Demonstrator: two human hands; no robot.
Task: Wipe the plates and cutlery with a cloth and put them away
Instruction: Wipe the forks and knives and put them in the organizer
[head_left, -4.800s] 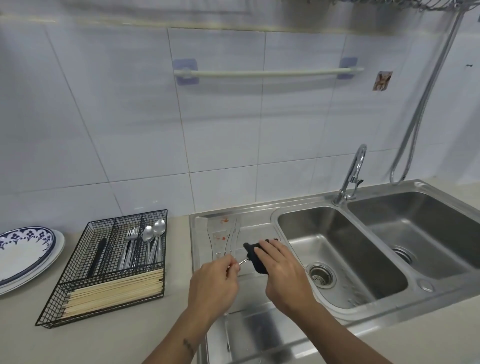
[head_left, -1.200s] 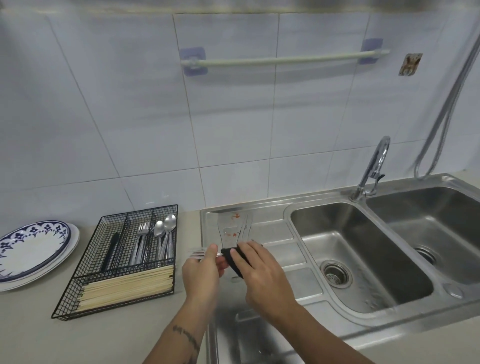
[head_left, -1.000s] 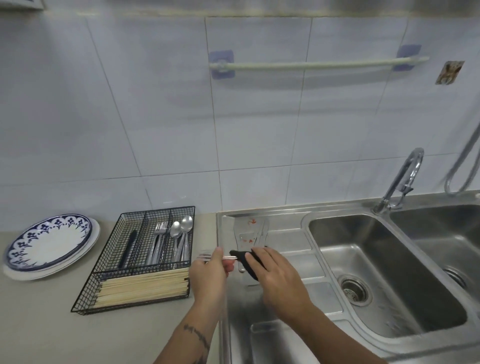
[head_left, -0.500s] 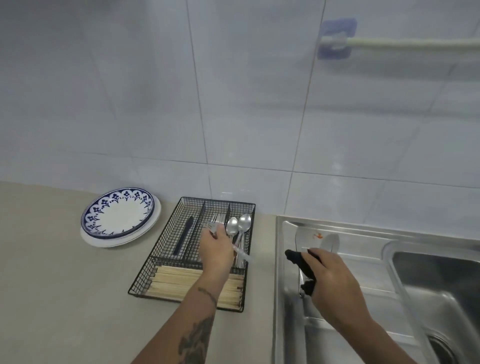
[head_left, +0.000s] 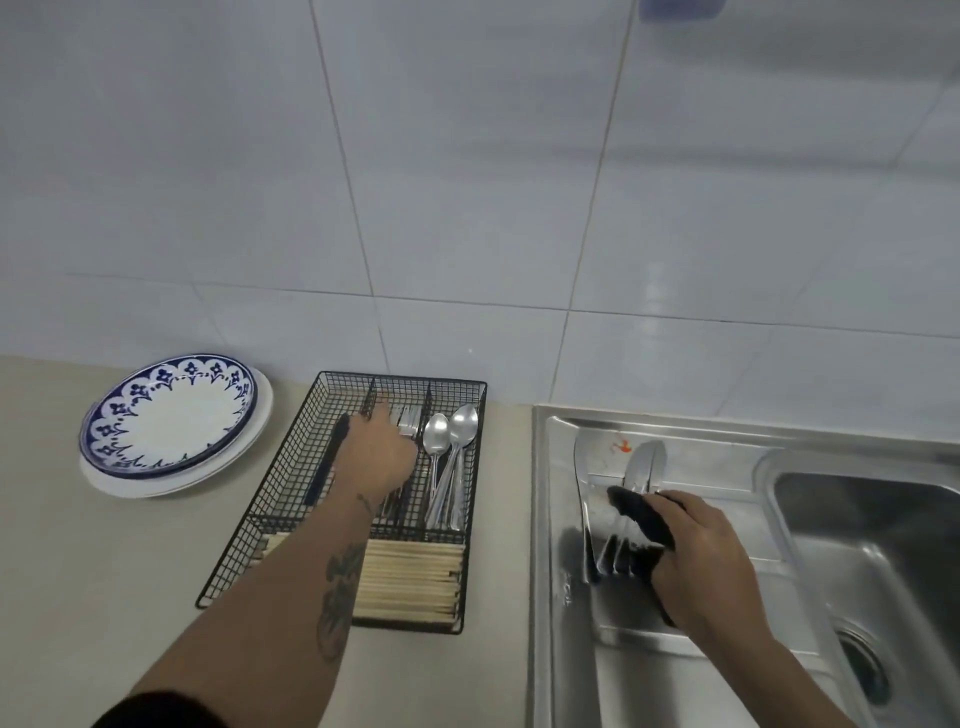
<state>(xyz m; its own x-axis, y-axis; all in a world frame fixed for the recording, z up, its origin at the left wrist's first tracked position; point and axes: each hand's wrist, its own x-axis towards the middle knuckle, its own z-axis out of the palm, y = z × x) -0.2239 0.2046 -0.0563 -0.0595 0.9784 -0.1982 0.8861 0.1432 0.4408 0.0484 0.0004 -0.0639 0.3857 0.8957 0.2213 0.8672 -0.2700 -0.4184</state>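
My left hand (head_left: 379, 460) reaches into the middle compartment of the black wire cutlery basket (head_left: 283, 470), over the forks (head_left: 409, 419); its back faces me, so its grip is hidden. Two spoons (head_left: 451, 441) lie in the compartment to the right, and a dark-handled knife (head_left: 332, 457) lies to the left. My right hand (head_left: 711, 566) grips a dark cloth (head_left: 641, 519) over the steel draining board (head_left: 701, 452), beside the cutlery (head_left: 643, 462) lying there. A blue-patterned plate (head_left: 166, 423) sits stacked on a white plate (head_left: 187, 483) at the left.
Wooden chopsticks (head_left: 410, 577) fill the basket's front compartment. A sink basin (head_left: 883, 545) with a drain lies at the right. Beige countertop (head_left: 104, 571) spreads in front of the plates. A tiled wall rises behind everything.
My left hand carried the fork from the draining board to the basket and has gone down into the fork compartment. My right hand stayed over the draining board with the cloth.
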